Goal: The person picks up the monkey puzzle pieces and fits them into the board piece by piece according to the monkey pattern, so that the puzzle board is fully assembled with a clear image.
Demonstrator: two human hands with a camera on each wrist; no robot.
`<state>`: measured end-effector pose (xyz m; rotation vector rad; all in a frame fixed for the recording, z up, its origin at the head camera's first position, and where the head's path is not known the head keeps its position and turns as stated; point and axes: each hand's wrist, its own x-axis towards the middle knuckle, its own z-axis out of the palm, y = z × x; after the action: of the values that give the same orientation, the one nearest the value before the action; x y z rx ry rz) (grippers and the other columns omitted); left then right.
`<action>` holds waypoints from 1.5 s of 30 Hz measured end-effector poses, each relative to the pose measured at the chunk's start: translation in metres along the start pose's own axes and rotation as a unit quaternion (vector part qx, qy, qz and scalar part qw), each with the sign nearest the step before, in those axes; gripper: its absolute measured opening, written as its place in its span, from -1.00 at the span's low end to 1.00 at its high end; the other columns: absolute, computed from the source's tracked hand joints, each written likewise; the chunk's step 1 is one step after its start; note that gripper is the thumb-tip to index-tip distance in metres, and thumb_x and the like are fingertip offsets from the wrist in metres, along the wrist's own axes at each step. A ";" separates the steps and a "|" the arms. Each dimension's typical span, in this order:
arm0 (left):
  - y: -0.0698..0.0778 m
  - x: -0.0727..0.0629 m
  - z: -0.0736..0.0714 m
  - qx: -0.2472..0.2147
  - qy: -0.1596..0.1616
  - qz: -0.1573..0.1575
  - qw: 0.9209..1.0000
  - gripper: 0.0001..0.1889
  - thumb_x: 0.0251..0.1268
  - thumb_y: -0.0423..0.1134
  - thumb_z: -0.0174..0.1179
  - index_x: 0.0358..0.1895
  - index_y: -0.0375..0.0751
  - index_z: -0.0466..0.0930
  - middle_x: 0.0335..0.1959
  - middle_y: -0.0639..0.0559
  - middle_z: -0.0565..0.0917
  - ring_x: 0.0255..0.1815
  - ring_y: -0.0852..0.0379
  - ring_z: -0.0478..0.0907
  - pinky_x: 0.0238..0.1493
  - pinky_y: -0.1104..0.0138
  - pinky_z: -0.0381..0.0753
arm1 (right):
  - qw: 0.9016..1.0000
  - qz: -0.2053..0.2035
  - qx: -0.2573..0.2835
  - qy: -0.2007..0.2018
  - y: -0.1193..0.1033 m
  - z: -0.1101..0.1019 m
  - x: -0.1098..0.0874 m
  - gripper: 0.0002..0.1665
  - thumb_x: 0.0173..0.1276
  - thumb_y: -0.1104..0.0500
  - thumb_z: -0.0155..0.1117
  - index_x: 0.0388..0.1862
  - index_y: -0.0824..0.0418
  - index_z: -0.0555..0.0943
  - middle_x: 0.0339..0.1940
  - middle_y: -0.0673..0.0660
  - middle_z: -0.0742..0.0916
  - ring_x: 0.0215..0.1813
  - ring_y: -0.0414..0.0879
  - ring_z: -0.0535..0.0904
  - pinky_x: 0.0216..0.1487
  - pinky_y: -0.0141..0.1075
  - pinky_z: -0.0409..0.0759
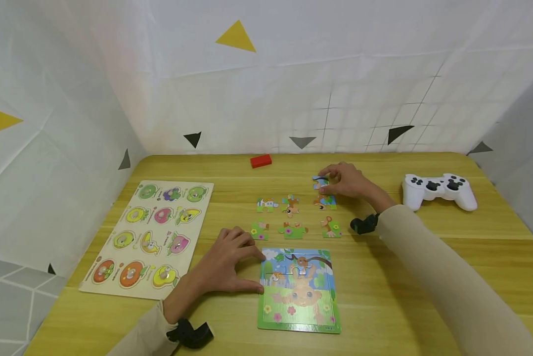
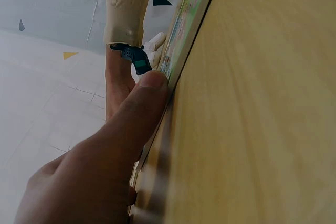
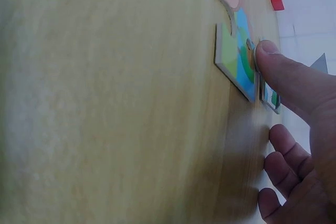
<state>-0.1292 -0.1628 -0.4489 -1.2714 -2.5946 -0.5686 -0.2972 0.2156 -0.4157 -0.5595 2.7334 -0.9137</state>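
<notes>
While two hands [image 1: 228,263] [image 1: 348,181] touch one board [image 1: 293,327] and piece [image 1: 318,183], six others [image 1: 294,231] lie loose.

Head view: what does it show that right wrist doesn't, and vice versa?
Only head: fruit board, white game controller, framed puzzle, left hand.
Only right wrist: no new object, just a low close-up where the cut thickness of one puzzle piece reads clearly.
Both: loose puzzle pieces, right hand, red block, wooden tabletop, white backdrop.
</notes>
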 end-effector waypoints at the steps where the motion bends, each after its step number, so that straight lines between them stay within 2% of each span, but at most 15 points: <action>1: 0.000 0.000 0.000 0.000 0.000 0.000 1.000 -0.40 -0.06 0.57 0.31 -0.04 0.31 0.69 -0.07 0.28 0.57 0.08 0.20 0.38 0.11 0.13 0.28 | 1.000 0.000 0.006 -0.001 0.000 0.000 0.000 -0.40 0.35 0.03 0.45 0.31 0.19 0.56 0.25 0.43 0.54 0.26 0.34 0.46 0.21 0.26 0.43; 5: 0.000 0.000 0.000 0.000 -0.001 0.000 1.000 -0.40 -0.06 0.57 0.31 -0.04 0.32 0.69 -0.07 0.29 0.57 0.08 0.21 0.38 0.11 0.13 0.28 | 1.000 0.005 0.028 -0.004 -0.001 0.000 0.000 -0.42 0.36 0.04 0.45 0.29 0.18 0.53 0.28 0.44 0.55 0.27 0.37 0.48 0.25 0.26 0.44; 9: -0.001 0.000 0.001 0.001 -0.001 0.001 1.000 -0.40 -0.06 0.58 0.30 -0.04 0.33 0.69 -0.07 0.29 0.57 0.08 0.21 0.38 0.11 0.13 0.27 | 0.998 0.010 0.058 -0.005 -0.002 0.000 -0.001 -0.46 0.39 0.08 0.42 0.27 0.18 0.50 0.26 0.39 0.55 0.23 0.31 0.52 0.26 0.20 0.46; 13: -0.001 0.000 0.002 0.004 -0.002 0.001 1.000 -0.39 -0.06 0.59 0.28 -0.04 0.33 0.69 -0.07 0.29 0.57 0.08 0.21 0.38 0.10 0.13 0.28 | 0.996 0.003 0.085 -0.002 -0.003 0.000 -0.003 -0.50 0.42 0.12 0.39 0.25 0.21 0.49 0.16 0.36 0.58 0.16 0.26 0.60 0.21 0.10 0.50; 19: -0.002 0.000 0.002 0.004 -0.002 -0.001 1.000 -0.38 -0.05 0.60 0.27 -0.04 0.32 0.69 -0.06 0.28 0.57 0.08 0.20 0.38 0.11 0.13 0.28 | 0.997 -0.003 0.072 0.017 -0.003 0.000 -0.002 -0.55 0.45 0.13 0.36 0.22 0.22 0.50 -0.03 0.33 0.67 0.01 0.19 0.68 0.05 -0.07 0.54; 26: -0.002 0.000 0.002 0.004 -0.005 -0.003 1.000 -0.37 -0.06 0.61 0.27 -0.03 0.32 0.69 -0.05 0.28 0.58 0.09 0.20 0.38 0.12 0.12 0.28 | 0.997 -0.004 0.074 0.024 -0.004 -0.002 -0.002 -0.63 0.48 0.16 0.31 0.19 0.21 0.51 -0.15 0.30 0.75 -0.16 0.07 0.63 -0.11 -0.20 0.49; 33: -0.002 0.000 0.002 0.001 -0.004 -0.002 1.000 -0.38 -0.06 0.60 0.27 -0.03 0.32 0.69 -0.05 0.28 0.58 0.09 0.20 0.39 0.12 0.12 0.28 | 0.995 -0.014 0.094 0.037 -0.002 -0.006 -0.005 -0.68 0.52 0.21 0.23 0.19 0.23 0.52 -0.21 0.32 0.76 -0.30 0.04 0.55 -0.20 -0.26 0.42; 40: -0.002 0.000 0.001 -0.001 -0.004 -0.002 1.000 -0.38 -0.06 0.60 0.28 -0.04 0.31 0.69 -0.06 0.28 0.57 0.08 0.20 0.38 0.11 0.13 0.28 | 0.991 0.004 0.121 0.055 -0.001 -0.009 -0.009 -0.63 0.53 0.16 0.24 0.25 0.19 0.53 -0.19 0.30 0.77 -0.27 0.04 0.56 -0.23 -0.26 0.44; 45: -0.002 0.000 0.001 0.000 -0.005 -0.003 1.000 -0.38 -0.06 0.60 0.28 -0.05 0.31 0.70 -0.06 0.28 0.57 0.08 0.20 0.38 0.11 0.13 0.28 | 0.991 0.006 0.122 0.062 -0.002 -0.011 -0.011 -0.61 0.52 0.24 0.23 0.28 0.23 0.56 -0.24 0.40 0.76 -0.30 0.09 0.53 -0.26 -0.26 0.43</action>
<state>-0.1310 -0.1632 -0.4504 -1.2708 -2.6072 -0.5658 -0.2903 0.2251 -0.4051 -0.4520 2.6710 -1.2967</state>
